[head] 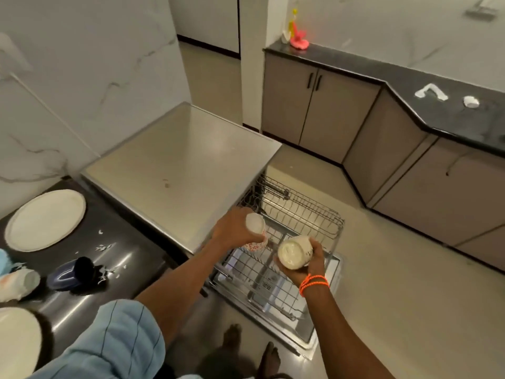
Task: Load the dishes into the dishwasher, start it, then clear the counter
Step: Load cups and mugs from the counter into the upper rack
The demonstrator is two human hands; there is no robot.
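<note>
Cups in both hands over rack (295, 214): left hand (235, 231) wraps patterned cup (256, 232), base up; right hand (311, 258) clamps plain cup (293, 251) sideways, mouth twd me. Rack wires bare below, room past its far edge.

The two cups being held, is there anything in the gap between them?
Head view: only the wire rack shows below the gap between the left cup and the right cup.
</note>
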